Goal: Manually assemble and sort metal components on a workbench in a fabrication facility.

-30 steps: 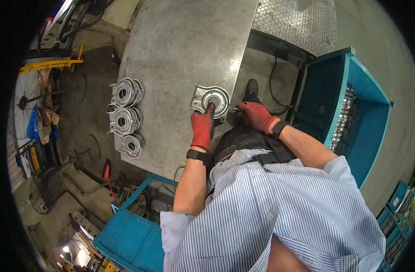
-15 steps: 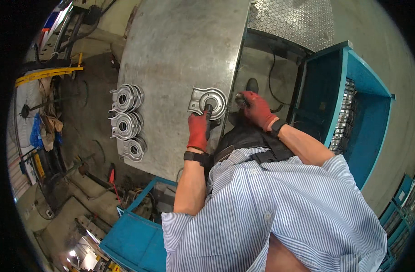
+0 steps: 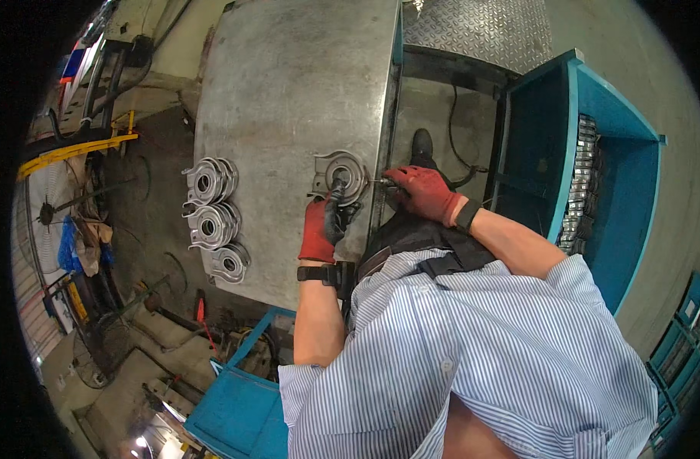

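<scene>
A shiny stamped metal bracket (image 3: 354,170) with a round, ringed centre lies at the right edge of the steel table. My left hand (image 3: 321,229), in a red glove with dark fingers, grips its near side, fingers reaching over the central hole. Just off the table's edge, my right hand (image 3: 425,193), also gloved in red, is closed around a small thin tool (image 3: 382,180). The tool's narrow tip points left, at or very near the bracket's rim; whether it touches I cannot tell. Most of it is hidden in the glove.
Overlapping stacks of similar brackets (image 3: 210,183) stand along the left side of the steel table (image 3: 288,84). A blue bin (image 3: 629,206) with rows of metal parts is on the right. A blue metal frame (image 3: 239,402) stands at lower left, and tread plate (image 3: 480,27) lies beyond.
My right hand has moved left to the bracket's edge, bringing the tool's tip up to it. The left hand stays on the bracket. The whole view has shifted slightly.
</scene>
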### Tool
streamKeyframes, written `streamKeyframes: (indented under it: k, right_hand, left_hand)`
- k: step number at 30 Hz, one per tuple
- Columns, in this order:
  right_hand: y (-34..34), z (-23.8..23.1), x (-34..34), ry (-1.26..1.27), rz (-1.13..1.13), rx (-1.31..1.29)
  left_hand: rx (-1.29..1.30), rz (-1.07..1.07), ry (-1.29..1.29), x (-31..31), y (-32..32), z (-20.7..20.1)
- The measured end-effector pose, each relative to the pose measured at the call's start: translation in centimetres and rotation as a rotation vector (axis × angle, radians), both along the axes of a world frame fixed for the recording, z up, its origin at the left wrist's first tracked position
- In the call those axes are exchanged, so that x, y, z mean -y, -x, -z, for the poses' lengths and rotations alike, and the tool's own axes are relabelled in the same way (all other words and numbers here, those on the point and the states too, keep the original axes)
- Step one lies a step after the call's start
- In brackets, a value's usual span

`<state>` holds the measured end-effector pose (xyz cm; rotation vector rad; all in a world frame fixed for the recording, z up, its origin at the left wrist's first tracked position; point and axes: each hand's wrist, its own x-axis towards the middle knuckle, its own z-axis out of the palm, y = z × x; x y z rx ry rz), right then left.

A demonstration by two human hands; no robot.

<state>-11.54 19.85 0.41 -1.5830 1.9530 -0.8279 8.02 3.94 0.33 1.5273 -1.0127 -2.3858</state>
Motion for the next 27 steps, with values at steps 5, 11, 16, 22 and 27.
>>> streamKeyframes:
  k: [5, 11, 16, 22, 27]
  right_hand:
    - [-0.1, 0.9, 0.1, -0.135, -0.058, -0.026]
    - [-0.3, 1.1, 0.3, -0.044, -0.001, -0.02]
    - [0.6, 0.0, 0.5, -0.055, 0.115, 0.043]
    - [1.4, 1.4, -0.4, -0.089, 0.114, 0.037]
    - [1.6, 1.2, -0.8, -0.118, 0.084, 0.045]
  left_hand:
    - [0.089, -0.105, 0.114, -1.6, 1.9, -0.9]
    - [0.131, -0.124, 0.298, -1.3, 1.0, -0.2]
    - [0.202, -0.241, 0.273, -1.9, -3.0, -2.7]
    - [0.912, -0.22, 0.79, -2.8, -14.9, -4.1]
    - [1.151, -0.188, 0.993, 1.4, -22.6, -6.0]
